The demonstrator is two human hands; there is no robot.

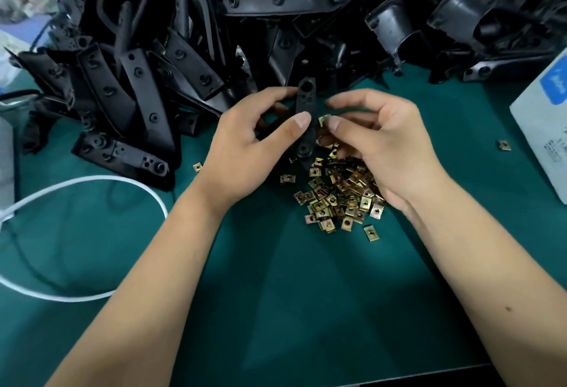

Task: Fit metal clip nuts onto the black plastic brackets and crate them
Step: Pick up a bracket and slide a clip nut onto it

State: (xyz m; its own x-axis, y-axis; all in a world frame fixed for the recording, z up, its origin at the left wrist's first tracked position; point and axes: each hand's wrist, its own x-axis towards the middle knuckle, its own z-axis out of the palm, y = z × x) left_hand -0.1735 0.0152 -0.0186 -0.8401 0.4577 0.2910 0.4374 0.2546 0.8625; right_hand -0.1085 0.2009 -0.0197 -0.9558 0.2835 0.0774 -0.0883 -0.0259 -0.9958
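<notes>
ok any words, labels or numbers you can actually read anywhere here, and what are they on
None can be read.
White box at the right edge: white script on its blue label, too blurred to read.
Same box, lower side: small dark print, too small to read.
Black brackets, clip nuts, green mat: no text visible.

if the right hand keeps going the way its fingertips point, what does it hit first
Most likely the black bracket held in the left hand; the right hand pinches a clip nut just beside it, though depth is unclear.
</notes>
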